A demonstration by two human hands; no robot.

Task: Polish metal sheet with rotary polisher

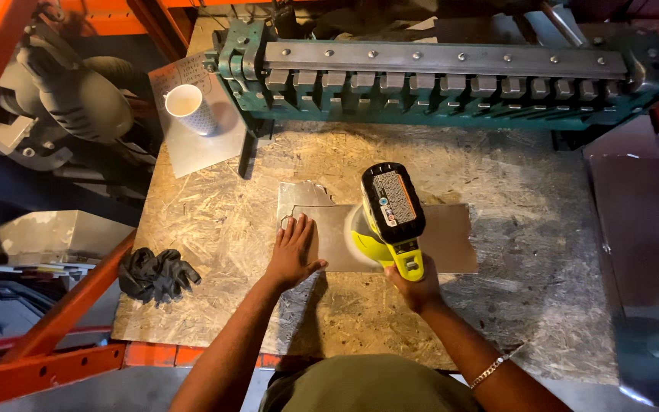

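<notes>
Steel sheet [451, 236], thin and grey, lies flat on the chipboard bench [497, 175] with its long axis running left to right in front of me. I have my left hand [293, 252] spread open, palm pressed down on the sheet's left part near its notched corner. My right hand [415, 284] is closed around the grip of a yellow cordless power tool [390, 217], whose head sits on the sheet just right of the left hand, near the middle. Both hands are close to each other, the right nearer the sheet's centre. Black gloves [155, 275] lie on the bench's left edge; a paper cup [190, 108] stands beside the green bending machine [444, 76].
</notes>
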